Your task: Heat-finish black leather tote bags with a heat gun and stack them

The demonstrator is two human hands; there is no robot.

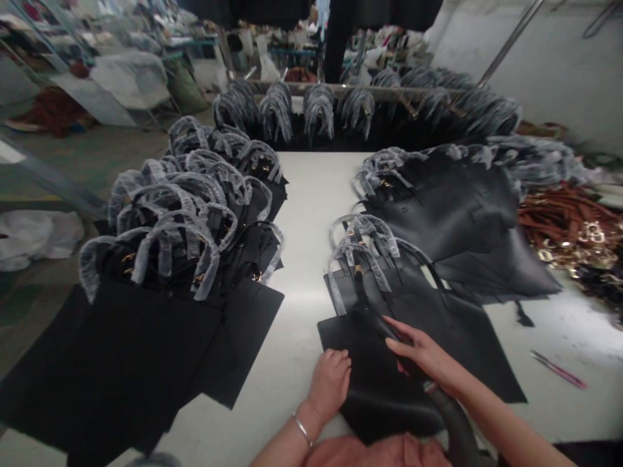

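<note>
My left hand (331,377) has its fingers curled at the left edge of a black leather bag panel (374,395) lying before me. My right hand (418,350) is wrapped round a thick, black, tube-like thing (377,324) above that panel; its exact kind is unclear. A thick black length (457,421) runs from near my right hand down toward my body. Just beyond the panel lie bag handles (365,237) in clear plastic wrap with gold buckles, attached to black leather pieces. Part of the panel is hidden under my right hand and the tube-like thing.
On the left of the white table (304,220) lies a heap of black bag panels (121,344) with wrapped handles. More black leather (448,214) is stacked at right, beside brown straps and gold hardware (579,240). Pink-handled tweezers (559,370) lie right. Wrapped handles (318,110) hang behind.
</note>
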